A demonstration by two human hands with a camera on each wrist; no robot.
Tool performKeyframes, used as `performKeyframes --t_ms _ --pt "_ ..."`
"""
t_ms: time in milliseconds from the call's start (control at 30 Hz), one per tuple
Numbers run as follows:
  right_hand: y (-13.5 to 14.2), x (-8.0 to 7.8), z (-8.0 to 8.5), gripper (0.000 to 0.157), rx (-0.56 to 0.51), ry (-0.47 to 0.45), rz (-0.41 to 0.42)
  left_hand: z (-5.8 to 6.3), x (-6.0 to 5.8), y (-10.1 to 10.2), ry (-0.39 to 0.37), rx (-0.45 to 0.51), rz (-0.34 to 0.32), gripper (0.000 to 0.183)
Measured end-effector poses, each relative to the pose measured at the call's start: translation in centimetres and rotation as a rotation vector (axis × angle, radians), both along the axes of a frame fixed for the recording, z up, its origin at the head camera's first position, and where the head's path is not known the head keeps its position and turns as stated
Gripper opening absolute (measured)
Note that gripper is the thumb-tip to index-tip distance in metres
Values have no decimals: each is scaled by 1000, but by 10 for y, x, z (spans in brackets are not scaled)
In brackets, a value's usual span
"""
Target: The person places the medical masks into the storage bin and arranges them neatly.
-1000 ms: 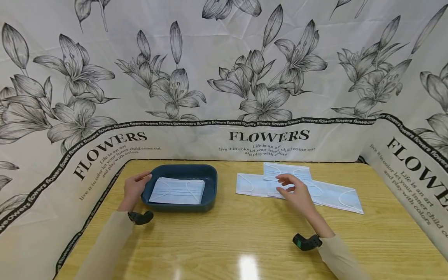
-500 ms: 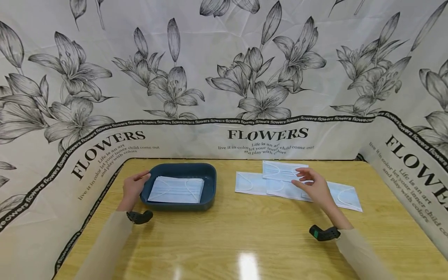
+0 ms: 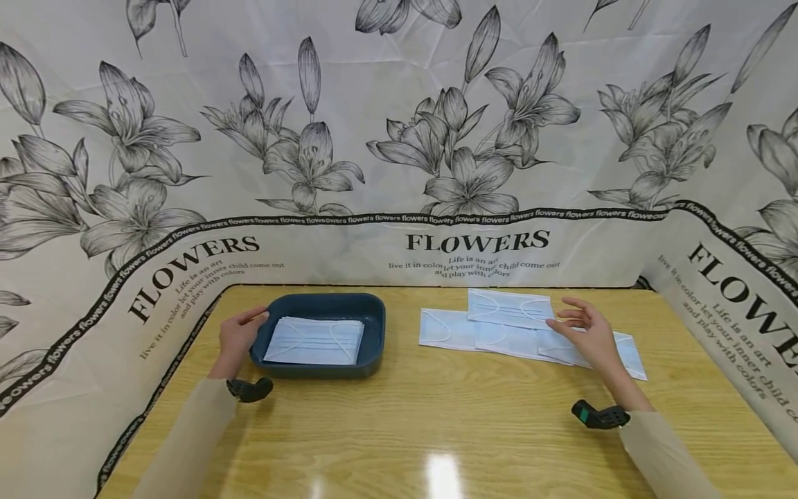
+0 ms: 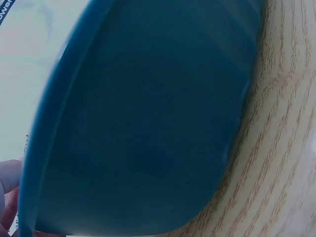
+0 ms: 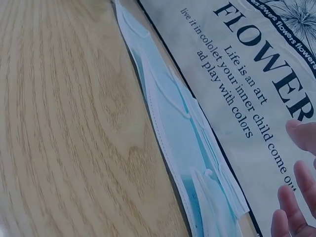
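A dark blue plastic basin point(image 3: 374, 305) stands on the left of the table, with a stack of pale blue face masks point(image 3: 314, 339) lying flat in it. My left hand point(image 3: 239, 339) grips the basin's left rim; in the left wrist view its fingers point(image 4: 10, 177) show at the rim's edge. On the right, several loose face masks point(image 3: 449, 329) overlap in a row, and one upper mask point(image 3: 508, 308) lies across them at the back. My right hand point(image 3: 589, 336) hovers over the row's right part, fingers loosely bent and apart, holding nothing.
The wooden table point(image 3: 399, 416) carries the basin and masks. A white cloth point(image 3: 349, 256) printed with flowers hangs behind and along both sides. Each wrist wears a black strap point(image 3: 249, 389).
My right hand has moved rightward across the loose masks, uncovering the upper mask and the middle of the row. The left hand stays at the basin's rim.
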State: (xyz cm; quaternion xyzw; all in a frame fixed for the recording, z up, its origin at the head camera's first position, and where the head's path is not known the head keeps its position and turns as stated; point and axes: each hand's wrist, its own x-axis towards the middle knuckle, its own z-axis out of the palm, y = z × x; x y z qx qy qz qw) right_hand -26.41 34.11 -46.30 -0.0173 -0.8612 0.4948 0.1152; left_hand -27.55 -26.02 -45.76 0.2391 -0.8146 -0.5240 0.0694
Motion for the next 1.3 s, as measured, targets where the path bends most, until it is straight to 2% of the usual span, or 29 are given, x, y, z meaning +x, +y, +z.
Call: performKeyframes --t_ms 233,467,700,1000,1300 --pt "11 -8 -4 60 28 28 -26 1 1 1 11 -12 2 42" --pt "16 -26 -4 62 49 -40 -47 1 1 3 14 -49 40 38" --pt "19 -40 -5 63 107 -59 -51 1 0 6 12 -38 27 38" --pt "23 -56 -11 72 130 -91 30 2 2 7 13 -86 44 37" --pt "21 -68 -14 70 179 -141 42 6 4 9 6 -84 35 36"
